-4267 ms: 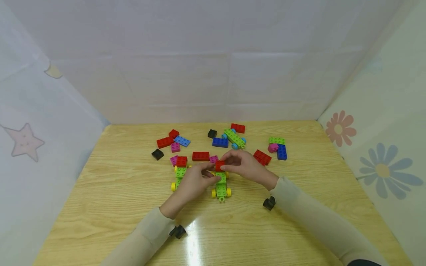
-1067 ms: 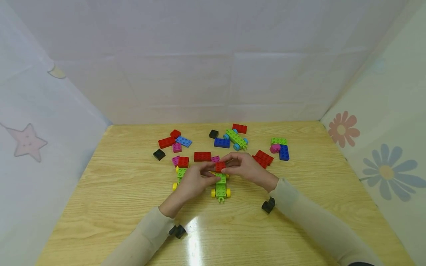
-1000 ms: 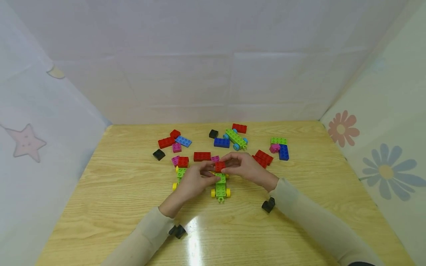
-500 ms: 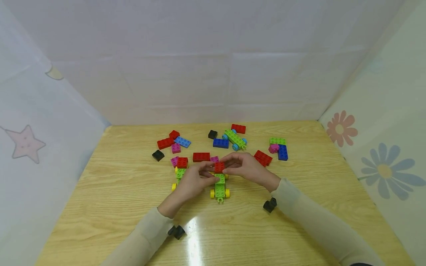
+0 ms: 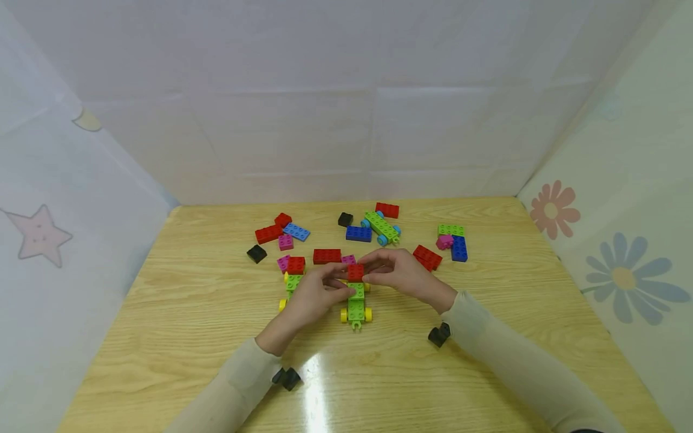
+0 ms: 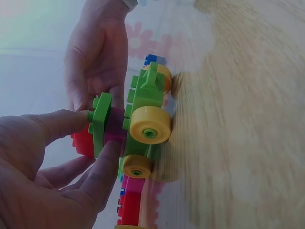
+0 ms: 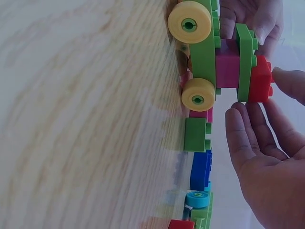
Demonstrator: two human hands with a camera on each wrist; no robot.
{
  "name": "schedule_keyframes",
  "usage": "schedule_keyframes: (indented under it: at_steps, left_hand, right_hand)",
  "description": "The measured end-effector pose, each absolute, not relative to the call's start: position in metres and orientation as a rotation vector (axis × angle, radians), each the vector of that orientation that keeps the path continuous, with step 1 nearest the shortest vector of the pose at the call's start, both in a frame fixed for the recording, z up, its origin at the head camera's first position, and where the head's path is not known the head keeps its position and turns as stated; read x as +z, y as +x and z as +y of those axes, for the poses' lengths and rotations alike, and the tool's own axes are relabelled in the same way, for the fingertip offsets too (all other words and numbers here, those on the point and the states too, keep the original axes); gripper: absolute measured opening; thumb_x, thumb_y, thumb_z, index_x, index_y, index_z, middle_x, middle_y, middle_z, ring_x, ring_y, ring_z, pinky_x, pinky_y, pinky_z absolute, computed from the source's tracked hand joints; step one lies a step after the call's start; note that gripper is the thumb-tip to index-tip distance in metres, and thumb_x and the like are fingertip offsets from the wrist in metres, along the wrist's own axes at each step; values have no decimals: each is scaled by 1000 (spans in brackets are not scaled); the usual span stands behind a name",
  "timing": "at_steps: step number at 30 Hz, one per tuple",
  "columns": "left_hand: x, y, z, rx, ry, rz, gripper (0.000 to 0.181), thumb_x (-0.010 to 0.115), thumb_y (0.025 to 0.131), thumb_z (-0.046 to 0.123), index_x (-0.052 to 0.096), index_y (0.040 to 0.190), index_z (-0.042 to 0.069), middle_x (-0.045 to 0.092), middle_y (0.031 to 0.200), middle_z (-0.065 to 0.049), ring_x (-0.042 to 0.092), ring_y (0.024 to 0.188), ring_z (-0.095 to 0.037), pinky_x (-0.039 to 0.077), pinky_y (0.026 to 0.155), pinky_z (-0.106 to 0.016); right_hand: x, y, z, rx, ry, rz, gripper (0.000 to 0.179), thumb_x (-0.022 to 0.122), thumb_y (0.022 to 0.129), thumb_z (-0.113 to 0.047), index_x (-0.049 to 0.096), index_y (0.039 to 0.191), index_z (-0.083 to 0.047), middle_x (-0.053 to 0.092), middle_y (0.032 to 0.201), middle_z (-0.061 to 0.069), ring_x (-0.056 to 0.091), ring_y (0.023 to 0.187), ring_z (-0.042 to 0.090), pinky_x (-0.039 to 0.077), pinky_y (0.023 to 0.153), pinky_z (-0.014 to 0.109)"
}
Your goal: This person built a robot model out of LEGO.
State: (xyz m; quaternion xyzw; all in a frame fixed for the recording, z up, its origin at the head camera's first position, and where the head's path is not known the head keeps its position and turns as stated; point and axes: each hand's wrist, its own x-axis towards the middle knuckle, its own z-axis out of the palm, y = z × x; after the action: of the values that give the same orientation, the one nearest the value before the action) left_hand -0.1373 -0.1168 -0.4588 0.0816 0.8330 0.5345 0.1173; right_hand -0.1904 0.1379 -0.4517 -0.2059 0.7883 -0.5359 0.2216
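Observation:
In the head view, a green toy brick car (image 5: 356, 308) with yellow wheels stands at the table's middle. In the right wrist view, a magenta brick (image 7: 228, 64) sits on its chassis, a green plate (image 7: 244, 67) on that, and a red brick (image 7: 259, 79) on top. My left hand (image 5: 313, 299) pinches the raised part, thumb on the green plate and a finger along the magenta brick. My right hand (image 5: 402, 274) holds the red brick, thumb at its studs and fingers at the side. A similar car (image 5: 294, 282) with a red brick is partly hidden behind my left hand.
Behind the hands lie a long red brick (image 5: 327, 257), a dark blue brick (image 5: 358, 234), a green car base (image 5: 381, 227) with blue wheels, and a black brick (image 5: 257, 254). Red bricks (image 5: 428, 257) and a blue brick (image 5: 459, 248) lie to the right.
The car under my hands has shifted slightly left. My right thumb has slid from the red brick's front to its right edge. The other bricks stay put.

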Motion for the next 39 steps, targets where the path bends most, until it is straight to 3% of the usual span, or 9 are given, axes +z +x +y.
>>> schedule_keyframes:
  at_steps: [16,39]
  left_hand:
    - [-452,-138,-121,1514,168,2510,60,82,103,16,62,159,4,77,143,-15,78,115,-27,68,95,-40]
    - [-450,-135,-119,1485,144,2570,61,80,105,16,58,160,-1,74,146,-18,78,119,-31,69,97,-42]
  right_hand:
    - [-454,-188,127,-1538,-530,2181,43,80,105,-16,70,147,-9,75,142,12,75,127,26,65,108,36]
    - [-457,-185,110,-1577,-489,2182,54,84,100,-5,64,150,-7,70,142,16,74,123,28,64,109,39]
